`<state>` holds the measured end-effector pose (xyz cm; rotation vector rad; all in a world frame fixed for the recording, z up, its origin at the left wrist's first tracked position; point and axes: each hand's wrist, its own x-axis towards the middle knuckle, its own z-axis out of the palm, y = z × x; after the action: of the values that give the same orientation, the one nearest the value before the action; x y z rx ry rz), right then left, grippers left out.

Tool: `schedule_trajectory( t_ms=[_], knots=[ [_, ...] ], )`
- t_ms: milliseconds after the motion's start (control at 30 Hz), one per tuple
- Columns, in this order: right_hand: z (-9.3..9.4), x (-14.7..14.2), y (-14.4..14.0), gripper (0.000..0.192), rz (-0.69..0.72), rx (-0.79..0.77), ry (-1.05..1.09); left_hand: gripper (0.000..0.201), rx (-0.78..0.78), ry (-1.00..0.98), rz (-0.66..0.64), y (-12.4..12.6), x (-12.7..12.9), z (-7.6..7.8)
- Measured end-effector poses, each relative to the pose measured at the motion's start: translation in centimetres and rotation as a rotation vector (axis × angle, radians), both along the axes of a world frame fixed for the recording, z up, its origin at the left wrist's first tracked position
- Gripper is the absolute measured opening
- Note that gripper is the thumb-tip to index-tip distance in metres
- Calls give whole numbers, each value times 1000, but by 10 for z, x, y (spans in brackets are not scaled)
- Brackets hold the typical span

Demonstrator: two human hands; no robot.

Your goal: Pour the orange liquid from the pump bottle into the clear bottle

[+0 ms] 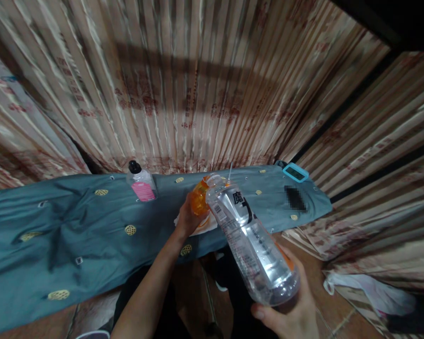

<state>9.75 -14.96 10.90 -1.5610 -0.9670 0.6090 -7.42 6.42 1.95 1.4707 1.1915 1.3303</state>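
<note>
Left hand (189,216) grips translucent orange container (199,199); right hand (297,308) holds tilted clear plastic bottle (252,242) near its base, neck beside container.

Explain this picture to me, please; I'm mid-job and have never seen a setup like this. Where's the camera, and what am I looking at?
There is no machine here: a person works with two bare hands, seen from one camera worn on the head, looking forward and down. The left hand holds an orange container. The right hand grips a large clear bottle near its base, tilted so its neck meets the container's top in this view; I can't tell whether anything flows. On the blue-green cloth stands a pink-labelled bottle with a black top. Farther right are a blue-framed device and a dark, pixelated item. Striped curtains hang behind.
</note>
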Motion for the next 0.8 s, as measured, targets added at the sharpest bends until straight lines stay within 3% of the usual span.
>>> schedule_trajectory(
  t_ms=[467,800],
  knots=[
    [1,-3,-1,87,28,37,-47,66,15,-23,0,2,1,-5],
    [-5,-2,0,94,-4,17,-3,61,38,-32,-10,-1,1,-4]
  ],
)
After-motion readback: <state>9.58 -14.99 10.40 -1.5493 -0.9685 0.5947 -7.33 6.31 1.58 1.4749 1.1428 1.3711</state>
